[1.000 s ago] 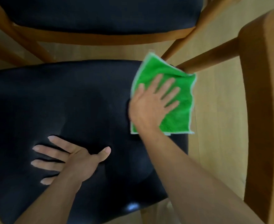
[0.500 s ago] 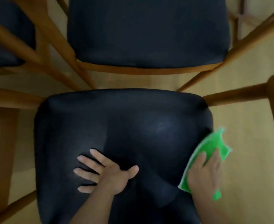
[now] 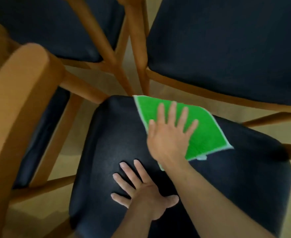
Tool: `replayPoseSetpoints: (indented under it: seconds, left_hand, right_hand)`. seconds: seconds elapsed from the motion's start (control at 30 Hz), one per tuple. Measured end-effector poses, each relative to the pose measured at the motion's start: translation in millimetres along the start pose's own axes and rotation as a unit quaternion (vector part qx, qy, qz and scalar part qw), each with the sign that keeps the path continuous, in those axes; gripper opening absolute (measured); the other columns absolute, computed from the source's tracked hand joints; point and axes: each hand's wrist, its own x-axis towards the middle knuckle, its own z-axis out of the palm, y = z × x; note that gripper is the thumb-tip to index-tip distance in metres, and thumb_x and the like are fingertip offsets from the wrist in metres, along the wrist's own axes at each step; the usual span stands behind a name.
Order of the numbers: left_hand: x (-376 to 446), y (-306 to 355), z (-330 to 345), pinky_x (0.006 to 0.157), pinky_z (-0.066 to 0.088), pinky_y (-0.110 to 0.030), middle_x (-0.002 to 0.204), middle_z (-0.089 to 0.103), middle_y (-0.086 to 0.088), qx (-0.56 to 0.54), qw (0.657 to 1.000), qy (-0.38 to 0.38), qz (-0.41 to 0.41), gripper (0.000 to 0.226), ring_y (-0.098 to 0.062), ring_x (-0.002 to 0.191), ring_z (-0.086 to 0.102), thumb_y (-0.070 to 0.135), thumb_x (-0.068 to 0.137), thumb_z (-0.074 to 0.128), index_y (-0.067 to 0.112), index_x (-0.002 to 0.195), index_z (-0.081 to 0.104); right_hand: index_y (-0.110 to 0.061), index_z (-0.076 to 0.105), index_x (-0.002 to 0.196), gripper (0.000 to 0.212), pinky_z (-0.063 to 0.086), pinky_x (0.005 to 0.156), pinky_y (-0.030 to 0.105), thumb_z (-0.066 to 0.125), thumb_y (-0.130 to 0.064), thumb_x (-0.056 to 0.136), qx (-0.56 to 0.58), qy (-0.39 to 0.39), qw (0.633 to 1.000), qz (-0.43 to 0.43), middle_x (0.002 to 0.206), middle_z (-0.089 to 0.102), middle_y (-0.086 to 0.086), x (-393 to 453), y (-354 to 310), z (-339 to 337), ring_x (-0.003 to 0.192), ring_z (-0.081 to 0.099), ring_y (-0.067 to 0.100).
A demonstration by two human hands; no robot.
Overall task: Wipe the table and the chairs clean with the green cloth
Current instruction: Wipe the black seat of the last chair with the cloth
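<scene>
My right hand [image 3: 170, 133] presses flat, fingers straight, on the green cloth [image 3: 204, 133] at the seat's [image 3: 107, 143] twelve o'clock edge; my left hand [image 3: 141, 193], spread flat at six, probably steadies the chair.

Single head cam, wide-angle, looks steeply down, close over the near chair seat [image 3: 107, 152]. Two more chairs at 11 and 1 o'clock, wooden backrest [image 3: 19, 103] at 9. No second view.
</scene>
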Motion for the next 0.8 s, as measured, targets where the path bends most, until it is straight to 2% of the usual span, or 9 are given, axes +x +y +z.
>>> replayPoseSetpoints:
  seconds: [0.1,0.17,0.23,0.3,0.4,0.5,0.63,0.7,0.8]
  left_hand:
    - [0,-2,1,0.099,-0.014,-0.073,0.107,-0.073,-0.012,-0.004,1.000,0.006,0.021,0.155,-0.039,0.085,-0.069,0.066,0.051,0.074,0.020,0.087,-0.069]
    - [-1,-3,1,0.098,-0.017,-0.072,0.105,-0.073,-0.011,0.000,0.999,0.005,0.039,0.152,-0.039,0.090,-0.067,0.072,0.053,0.071,0.021,0.088,-0.069]
    - [0,-5,1,0.098,-0.018,-0.072,0.104,-0.074,-0.010,-0.005,0.999,0.004,0.047,0.151,-0.039,0.092,-0.066,0.074,0.056,0.069,0.022,0.087,-0.069]
    - [1,-5,2,0.096,-0.020,-0.071,0.104,-0.074,-0.010,-0.013,0.999,0.004,0.052,0.150,-0.038,0.088,-0.068,0.074,0.057,0.069,0.023,0.086,-0.069]
    - [2,-6,2,0.089,-0.026,-0.071,0.106,-0.074,-0.010,-0.024,0.997,0.011,0.068,0.151,-0.038,0.086,-0.070,0.074,0.056,0.070,0.023,0.087,-0.069]
    - [-2,-7,-1,0.074,-0.035,-0.068,0.108,-0.073,-0.009,-0.030,0.996,0.017,0.082,0.152,-0.039,0.089,-0.069,0.074,0.055,0.071,0.025,0.090,-0.068]
    - [4,-7,6,0.068,-0.038,-0.068,0.110,-0.072,-0.009,-0.035,0.995,0.019,0.088,0.153,-0.041,0.092,-0.068,0.072,0.056,0.073,0.026,0.093,-0.068]
    - [6,-8,7,0.066,-0.040,-0.068,0.111,-0.072,-0.009,-0.039,0.995,0.025,0.091,0.153,-0.041,0.092,-0.068,0.071,0.056,0.074,0.027,0.092,-0.068]
    - [7,-9,8,0.064,-0.040,-0.067,0.111,-0.072,-0.009,-0.041,0.993,0.031,0.103,0.152,-0.041,0.094,-0.067,0.070,0.057,0.074,0.026,0.091,-0.068]
  right_hand:
    - [-0.034,-0.004,0.152,0.058,-0.016,0.108,0.063,0.012,-0.050,0.099,-0.031,-0.047,0.977,-0.205,0.162,-0.010,0.000,16,-35,1,0.146,-0.012,0.036]
    - [-0.038,-0.002,0.152,0.057,-0.009,0.112,0.059,0.011,-0.052,0.099,-0.043,-0.056,0.962,-0.265,0.163,-0.007,-0.004,25,-22,-4,0.148,-0.009,0.031]
    - [-0.042,0.000,0.151,0.057,-0.002,0.115,0.053,0.008,-0.058,0.097,-0.053,-0.053,0.957,-0.280,0.162,-0.002,-0.007,29,13,-11,0.149,-0.003,0.026]
    - [-0.041,0.006,0.151,0.060,0.008,0.115,0.053,0.006,-0.061,0.095,-0.049,-0.037,0.977,-0.206,0.162,0.010,-0.004,28,60,-17,0.148,0.009,0.026]
    - [-0.030,0.022,0.149,0.064,0.024,0.111,0.057,0.009,-0.060,0.094,-0.041,0.013,0.999,-0.026,0.153,0.034,0.010,13,129,-27,0.139,0.031,0.034]
    - [-0.024,0.028,0.146,0.063,0.021,0.109,0.062,0.015,-0.056,0.093,-0.025,0.018,0.997,0.075,0.150,0.035,0.016,-4,155,-33,0.136,0.031,0.040]
    - [-0.011,0.035,0.143,0.067,0.009,0.109,0.067,0.013,-0.050,0.092,-0.003,0.022,0.986,0.165,0.151,0.031,0.020,10,117,-27,0.140,0.021,0.043]
    - [-0.010,0.037,0.142,0.067,0.007,0.109,0.068,0.012,-0.049,0.094,-0.002,0.017,0.988,0.155,0.151,0.032,0.020,27,85,-24,0.141,0.021,0.042]
    - [-0.017,0.033,0.147,0.063,0.004,0.109,0.067,0.015,-0.049,0.096,0.006,0.006,0.999,0.041,0.153,0.030,0.016,40,18,-17,0.143,0.018,0.039]
